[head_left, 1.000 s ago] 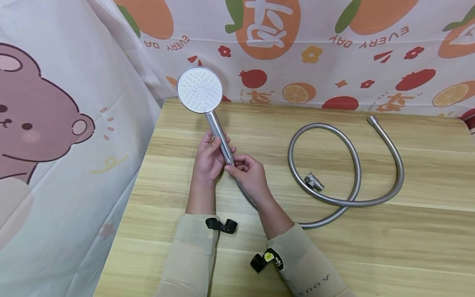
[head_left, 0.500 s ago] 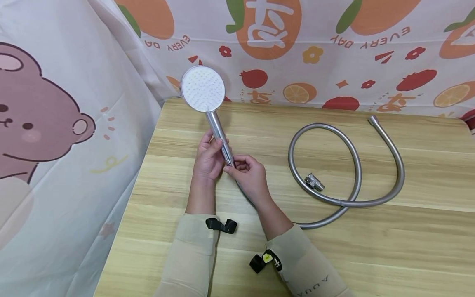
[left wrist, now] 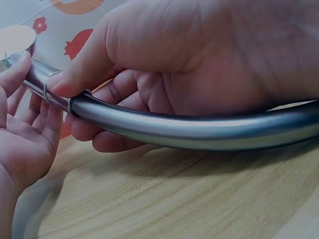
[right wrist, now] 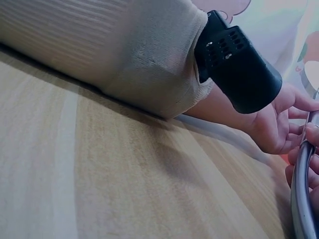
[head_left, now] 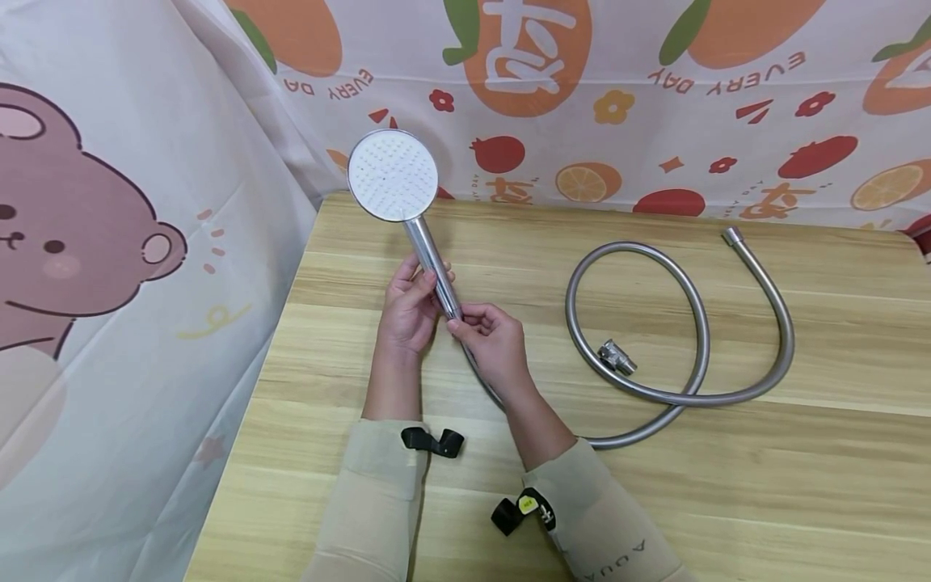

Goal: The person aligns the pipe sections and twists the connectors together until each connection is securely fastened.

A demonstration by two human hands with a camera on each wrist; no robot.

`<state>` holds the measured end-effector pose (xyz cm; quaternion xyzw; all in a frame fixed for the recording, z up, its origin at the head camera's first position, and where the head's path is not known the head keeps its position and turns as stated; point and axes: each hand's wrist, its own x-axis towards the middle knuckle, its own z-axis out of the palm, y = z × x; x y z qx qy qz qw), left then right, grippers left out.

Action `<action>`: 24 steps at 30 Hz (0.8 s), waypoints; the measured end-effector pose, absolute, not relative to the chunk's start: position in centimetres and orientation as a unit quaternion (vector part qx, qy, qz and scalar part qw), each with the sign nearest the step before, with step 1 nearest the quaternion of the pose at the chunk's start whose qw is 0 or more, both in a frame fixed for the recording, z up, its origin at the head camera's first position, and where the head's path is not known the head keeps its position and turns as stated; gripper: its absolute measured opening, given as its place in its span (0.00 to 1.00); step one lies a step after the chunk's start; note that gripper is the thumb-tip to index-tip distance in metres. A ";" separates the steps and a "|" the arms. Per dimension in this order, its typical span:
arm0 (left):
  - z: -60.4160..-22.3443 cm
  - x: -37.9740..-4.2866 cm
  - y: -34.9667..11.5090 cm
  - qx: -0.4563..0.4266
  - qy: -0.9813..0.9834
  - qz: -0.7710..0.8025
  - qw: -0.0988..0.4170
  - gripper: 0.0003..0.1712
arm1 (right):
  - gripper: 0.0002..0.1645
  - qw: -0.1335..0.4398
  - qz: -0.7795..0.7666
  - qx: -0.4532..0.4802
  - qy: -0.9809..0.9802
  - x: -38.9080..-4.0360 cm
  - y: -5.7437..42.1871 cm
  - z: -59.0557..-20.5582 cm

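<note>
The left hand holds the shower head, whose wide end extends beyond it; just beside, the right hand pinches the shower hose (looped to that hand's right) near one end.

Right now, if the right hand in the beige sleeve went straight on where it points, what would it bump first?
Probably the shiny silver, tube-shaped shower handle, just beyond the right hand; the left hand holding it comes next, though depth is unclear.
</note>
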<state>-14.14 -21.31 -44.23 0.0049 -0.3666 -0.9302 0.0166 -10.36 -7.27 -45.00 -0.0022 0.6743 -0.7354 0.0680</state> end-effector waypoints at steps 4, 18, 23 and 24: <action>-44.3 -14.1 -21.3 -0.004 -0.369 -0.929 0.016 0.21 | 0.13 0.099 -0.759 0.010 0.644 -10.5 -7.2 -45.0; -44.3 -13.9 -21.5 -0.005 -0.350 -0.937 -0.005 0.19 | 0.14 0.182 -0.815 0.023 0.550 -10.6 -6.8 -44.8; -44.4 -13.9 -21.6 0.000 -0.335 -0.942 -0.006 0.16 | 0.14 0.183 -0.820 0.021 0.541 -10.6 -6.8 -44.8; -44.4 -13.9 -21.6 0.002 -0.332 -0.943 -0.005 0.17 | 0.14 0.182 -0.821 0.021 0.541 -10.6 -6.8 -44.8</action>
